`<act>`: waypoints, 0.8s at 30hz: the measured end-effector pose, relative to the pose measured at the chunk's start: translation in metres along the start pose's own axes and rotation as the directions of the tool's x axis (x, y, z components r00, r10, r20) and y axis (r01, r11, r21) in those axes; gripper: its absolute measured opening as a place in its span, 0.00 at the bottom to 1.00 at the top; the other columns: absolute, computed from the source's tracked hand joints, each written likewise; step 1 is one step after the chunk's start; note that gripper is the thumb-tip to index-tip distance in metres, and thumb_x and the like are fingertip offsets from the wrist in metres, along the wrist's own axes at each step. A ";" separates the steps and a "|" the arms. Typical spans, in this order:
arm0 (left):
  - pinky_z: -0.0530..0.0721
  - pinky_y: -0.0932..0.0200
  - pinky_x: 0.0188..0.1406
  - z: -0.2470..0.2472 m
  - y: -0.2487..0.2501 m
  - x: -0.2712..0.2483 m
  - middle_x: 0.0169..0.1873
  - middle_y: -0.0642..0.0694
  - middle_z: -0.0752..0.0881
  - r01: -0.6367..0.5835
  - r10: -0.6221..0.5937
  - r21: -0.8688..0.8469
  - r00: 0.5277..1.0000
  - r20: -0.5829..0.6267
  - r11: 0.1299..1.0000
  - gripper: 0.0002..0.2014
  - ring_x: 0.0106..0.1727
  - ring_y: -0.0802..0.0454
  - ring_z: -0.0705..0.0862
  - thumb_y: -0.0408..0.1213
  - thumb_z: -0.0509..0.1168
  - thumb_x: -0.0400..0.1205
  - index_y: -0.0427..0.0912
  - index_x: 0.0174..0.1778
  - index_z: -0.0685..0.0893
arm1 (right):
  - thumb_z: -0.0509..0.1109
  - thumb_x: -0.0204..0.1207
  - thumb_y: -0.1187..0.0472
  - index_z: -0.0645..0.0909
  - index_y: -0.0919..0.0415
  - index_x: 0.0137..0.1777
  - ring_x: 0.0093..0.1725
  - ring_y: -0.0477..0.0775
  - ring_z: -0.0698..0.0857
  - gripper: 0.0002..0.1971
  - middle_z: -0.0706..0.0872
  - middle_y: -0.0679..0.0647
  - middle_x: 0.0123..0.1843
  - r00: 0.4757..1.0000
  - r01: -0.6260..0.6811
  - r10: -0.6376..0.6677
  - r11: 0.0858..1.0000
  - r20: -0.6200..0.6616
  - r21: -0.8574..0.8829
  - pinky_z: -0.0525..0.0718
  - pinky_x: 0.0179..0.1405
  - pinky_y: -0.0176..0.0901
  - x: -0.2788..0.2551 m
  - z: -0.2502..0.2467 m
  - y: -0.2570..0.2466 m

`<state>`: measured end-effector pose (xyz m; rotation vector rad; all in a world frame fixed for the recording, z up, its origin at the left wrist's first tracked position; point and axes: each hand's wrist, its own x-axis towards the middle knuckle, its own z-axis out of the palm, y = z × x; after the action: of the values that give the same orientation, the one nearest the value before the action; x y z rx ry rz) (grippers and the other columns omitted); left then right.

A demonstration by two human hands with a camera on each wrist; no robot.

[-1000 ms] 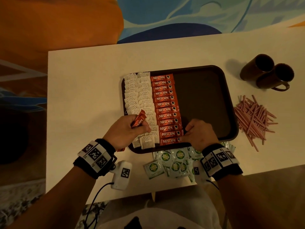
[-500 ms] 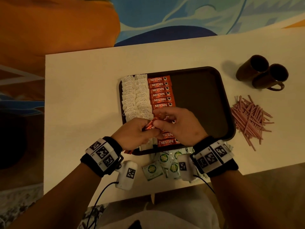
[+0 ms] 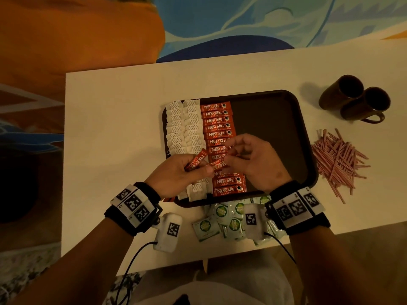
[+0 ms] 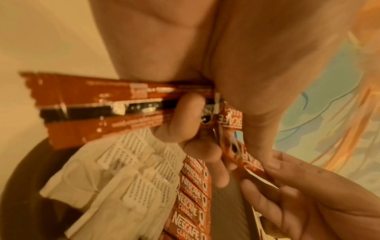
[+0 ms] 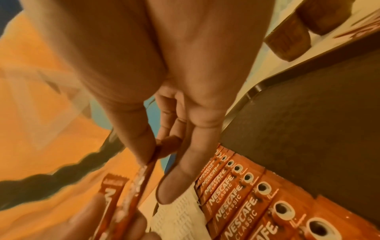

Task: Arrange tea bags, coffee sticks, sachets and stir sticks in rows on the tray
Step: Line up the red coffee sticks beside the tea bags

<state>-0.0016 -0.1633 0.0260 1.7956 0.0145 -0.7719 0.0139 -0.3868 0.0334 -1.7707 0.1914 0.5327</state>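
On the dark brown tray (image 3: 275,119) two columns of white tea bags (image 3: 182,126) lie at the left, with a row of red coffee sticks (image 3: 217,119) beside them. My left hand (image 3: 198,169) grips a small bundle of coffee sticks (image 4: 102,105) above the tray's near left part. My right hand (image 3: 230,156) pinches the end of one coffee stick (image 3: 220,164) that reaches into that bundle; thumb and finger pinch the same stick (image 5: 152,155) in the right wrist view. Both hands hide the middle of the row.
Green sachets (image 3: 220,221) lie in a loose heap on the white table (image 3: 114,119) just before the tray. Pink stir sticks (image 3: 339,159) are piled right of it. Two dark mugs (image 3: 354,100) stand at the back right. The tray's right half is bare.
My right hand left the tray's near edge, came over to the left hand and took hold of one coffee stick in its bundle. The left hand rose slightly with the bundle.
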 end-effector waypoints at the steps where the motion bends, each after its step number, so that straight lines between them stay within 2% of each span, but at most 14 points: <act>1: 0.80 0.70 0.39 -0.002 -0.001 0.000 0.36 0.57 0.91 -0.001 0.001 0.006 1.000 -0.017 1.000 0.10 0.36 0.66 0.85 0.50 0.71 0.83 0.48 0.51 0.92 | 0.78 0.76 0.73 0.83 0.57 0.63 0.50 0.61 0.92 0.19 0.89 0.61 0.52 1.000 0.009 -0.008 0.999 -0.025 0.049 0.94 0.48 0.59 0.000 -0.002 -0.002; 2: 0.81 0.68 0.43 -0.004 -0.003 0.001 0.39 0.56 0.92 -0.002 0.002 0.005 1.000 -0.026 1.000 0.10 0.40 0.65 0.87 0.51 0.71 0.83 0.50 0.50 0.92 | 0.78 0.75 0.74 0.82 0.57 0.64 0.51 0.62 0.92 0.20 0.88 0.63 0.52 0.998 0.026 -0.023 0.998 -0.051 0.065 0.94 0.47 0.57 0.001 -0.004 -0.005; 4: 0.83 0.65 0.51 -0.006 -0.004 0.003 0.44 0.57 0.93 -0.008 0.009 0.009 0.999 -0.047 1.000 0.11 0.48 0.64 0.89 0.52 0.70 0.83 0.50 0.51 0.92 | 0.80 0.74 0.70 0.80 0.53 0.67 0.51 0.58 0.92 0.24 0.90 0.56 0.51 0.995 0.057 -0.056 0.998 -0.080 0.014 0.93 0.50 0.57 0.005 -0.008 -0.007; 6: 0.85 0.58 0.57 -0.007 -0.003 0.005 0.47 0.55 0.93 -0.030 0.031 0.014 0.996 -0.082 0.999 0.11 0.51 0.59 0.90 0.52 0.71 0.81 0.50 0.51 0.92 | 0.82 0.73 0.66 0.79 0.46 0.68 0.54 0.52 0.92 0.27 0.91 0.52 0.52 0.998 0.051 -0.053 0.998 -0.045 -0.042 0.92 0.55 0.61 0.009 -0.009 -0.008; 7: 0.86 0.57 0.58 -0.006 -0.001 0.006 0.48 0.53 0.93 -0.044 0.043 -0.006 0.995 -0.087 0.999 0.11 0.52 0.57 0.91 0.50 0.72 0.81 0.48 0.51 0.91 | 0.83 0.73 0.65 0.78 0.44 0.69 0.55 0.52 0.92 0.28 0.91 0.51 0.53 0.999 0.044 -0.045 0.998 -0.016 -0.047 0.91 0.57 0.63 0.010 -0.008 -0.008; 9: 0.87 0.62 0.54 -0.003 0.004 0.008 0.46 0.51 0.93 -0.064 0.060 -0.056 0.996 -0.066 0.996 0.09 0.50 0.56 0.91 0.44 0.75 0.80 0.45 0.51 0.90 | 0.84 0.71 0.64 0.78 0.44 0.71 0.55 0.53 0.92 0.31 0.92 0.51 0.53 0.998 0.048 -0.047 0.998 0.030 -0.032 0.90 0.58 0.64 0.012 -0.001 -0.011; 11: 0.85 0.67 0.46 0.000 0.007 0.011 0.42 0.52 0.93 -0.077 0.073 -0.068 0.996 -0.055 0.995 0.07 0.45 0.58 0.91 0.40 0.78 0.78 0.46 0.50 0.90 | 0.84 0.71 0.64 0.78 0.47 0.72 0.54 0.51 0.92 0.31 0.91 0.51 0.52 0.996 0.081 -0.080 0.996 0.026 -0.029 0.90 0.59 0.63 0.012 0.008 -0.014; 14: 0.83 0.69 0.42 0.003 0.011 0.016 0.39 0.55 0.92 -0.105 0.093 -0.095 0.988 -0.122 0.990 0.08 0.42 0.62 0.90 0.36 0.79 0.78 0.48 0.51 0.89 | 0.83 0.73 0.57 0.80 0.47 0.70 0.55 0.46 0.91 0.26 0.91 0.46 0.51 0.992 0.117 -0.120 0.989 -0.026 -0.089 0.90 0.61 0.57 0.010 0.014 -0.014; 16: 0.81 0.73 0.38 0.002 0.013 0.016 0.37 0.58 0.92 -0.120 0.094 -0.127 0.976 -0.195 0.985 0.08 0.38 0.65 0.89 0.36 0.78 0.78 0.46 0.52 0.90 | 0.83 0.73 0.51 0.82 0.46 0.67 0.56 0.45 0.91 0.23 0.91 0.45 0.54 0.996 0.085 -0.085 0.988 0.005 -0.126 0.91 0.57 0.54 0.007 0.013 -0.011; 17: 0.80 0.74 0.35 0.002 0.014 0.016 0.36 0.58 0.91 -0.120 0.086 -0.139 0.970 -0.228 0.983 0.08 0.35 0.66 0.87 0.36 0.78 0.78 0.46 0.52 0.90 | 0.83 0.73 0.52 0.84 0.48 0.64 0.54 0.47 0.91 0.20 0.91 0.47 0.54 0.997 0.066 -0.061 0.990 0.040 -0.122 0.92 0.54 0.53 0.006 0.013 -0.009; 20: 0.78 0.75 0.30 0.000 0.014 0.016 0.37 0.57 0.92 -0.098 0.038 -0.210 0.961 -0.274 0.973 0.10 0.31 0.68 0.86 0.35 0.79 0.78 0.44 0.54 0.90 | 0.80 0.76 0.66 0.88 0.58 0.53 0.43 0.56 0.94 0.08 0.93 0.56 0.46 0.993 0.035 -0.032 0.999 0.112 -0.024 0.93 0.44 0.52 0.001 0.009 -0.003; 24: 0.76 0.77 0.26 -0.003 0.010 0.013 0.31 0.61 0.90 -0.059 -0.022 -0.274 0.959 -0.283 0.960 0.10 0.27 0.69 0.84 0.33 0.77 0.79 0.40 0.56 0.90 | 0.78 0.77 0.64 0.90 0.62 0.49 0.42 0.62 0.92 0.03 0.93 0.59 0.43 0.999 0.009 -0.009 1.000 0.040 0.004 0.91 0.44 0.52 -0.001 -0.005 0.005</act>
<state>0.0143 -0.1690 0.0285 1.6171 0.2835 -0.4653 0.0129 -0.3933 0.0307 -1.7550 0.1566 0.5601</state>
